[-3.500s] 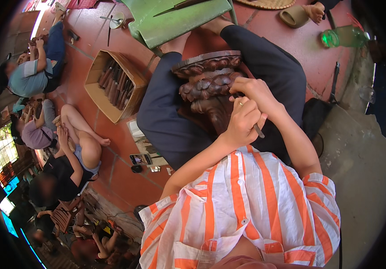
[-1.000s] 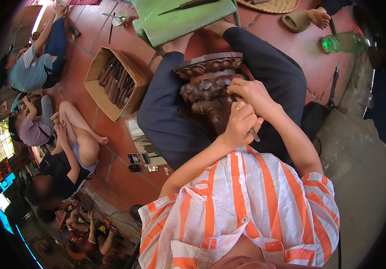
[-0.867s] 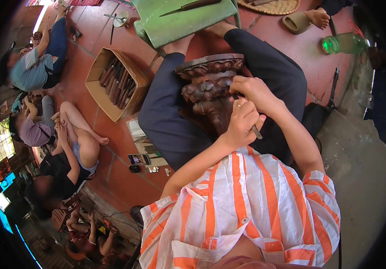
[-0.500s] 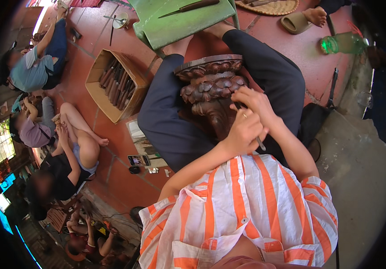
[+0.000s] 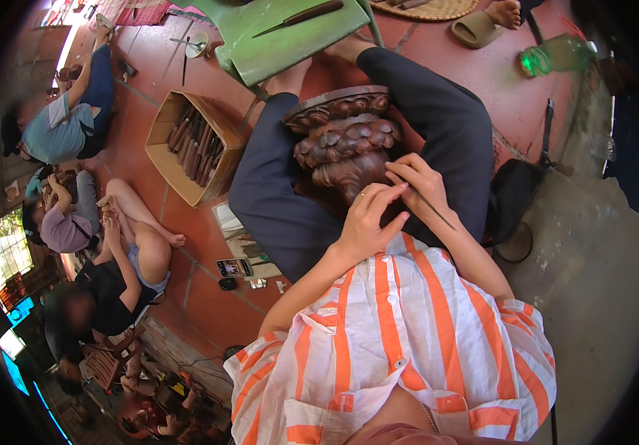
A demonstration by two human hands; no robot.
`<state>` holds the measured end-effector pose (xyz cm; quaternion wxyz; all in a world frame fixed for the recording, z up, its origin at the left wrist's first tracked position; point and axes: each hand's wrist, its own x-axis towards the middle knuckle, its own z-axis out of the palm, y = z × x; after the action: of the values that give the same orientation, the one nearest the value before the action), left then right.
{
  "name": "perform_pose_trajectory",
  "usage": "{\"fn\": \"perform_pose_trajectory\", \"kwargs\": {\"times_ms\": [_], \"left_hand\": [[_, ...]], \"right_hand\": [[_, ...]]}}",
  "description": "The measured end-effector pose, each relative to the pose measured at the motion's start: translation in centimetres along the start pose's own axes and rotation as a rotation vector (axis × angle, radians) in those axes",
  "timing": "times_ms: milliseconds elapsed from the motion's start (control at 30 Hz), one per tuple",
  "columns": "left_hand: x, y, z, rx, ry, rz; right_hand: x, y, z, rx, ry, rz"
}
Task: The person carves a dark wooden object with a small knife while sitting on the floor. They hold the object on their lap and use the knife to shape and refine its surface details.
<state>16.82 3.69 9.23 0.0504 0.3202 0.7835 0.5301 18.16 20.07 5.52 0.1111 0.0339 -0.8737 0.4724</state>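
Observation:
A dark brown carved wooden piece (image 5: 345, 141) with rows of leaf-like relief stands between my knees. My right hand (image 5: 422, 185) rests at its lower right side, fingers bent and pinching a thin dark rod-like tool (image 5: 434, 209). The tool slants back over my right wrist; its working end is hidden by the fingers. Left of it, my left hand (image 5: 368, 219) has its thumb and fingers spread apart. Its fingertips come close to the tool, and whether they touch it I cannot make out.
A green stool (image 5: 282, 44) ahead bears a wooden-handled file (image 5: 301, 16). To the left, a cardboard box (image 5: 171, 174) holds several wooden-handled tools; a phone (image 5: 233, 268) lies nearer. A green bottle (image 5: 557, 55) lies at right. Other people (image 5: 60, 130) sit along the left.
My left hand has loosened from its closed grip on the tool and shifted left, its fingers spreading. The tool's back end now lies across my right wrist. The view has shifted slightly.

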Motion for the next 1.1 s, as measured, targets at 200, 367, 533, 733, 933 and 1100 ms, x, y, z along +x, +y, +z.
{"fn": "perform_pose_trajectory", "kwargs": {"times_ms": [200, 367, 533, 733, 933, 1100], "left_hand": [[0.6, 1.0, 0.6, -0.085, -0.051, -0.101], [0.8, 0.4, 1.7, -0.059, 0.022, -0.152], [0.5, -0.2, 2.4, -0.065, 0.067, -0.141], [1.3, 0.9, 2.1, -0.13, 0.065, -0.132], [0.5, 0.7, 2.6, -0.096, 0.011, -0.135], [0.5, 0.4, 2.7, -0.088, 0.035, -0.12]], "right_hand": [[2.7, 1.1, 3.1, -0.164, 0.101, -0.127], [3.4, 0.9, 3.2, -0.192, 0.044, -0.075], [3.9, 0.4, 2.3, -0.179, -0.064, -0.042], [5.0, 0.4, 1.1, -0.163, -0.162, -0.013], [5.3, 0.9, 0.7, -0.171, -0.218, -0.045], [5.9, 0.1, 0.4, -0.127, -0.243, 0.045]]}}
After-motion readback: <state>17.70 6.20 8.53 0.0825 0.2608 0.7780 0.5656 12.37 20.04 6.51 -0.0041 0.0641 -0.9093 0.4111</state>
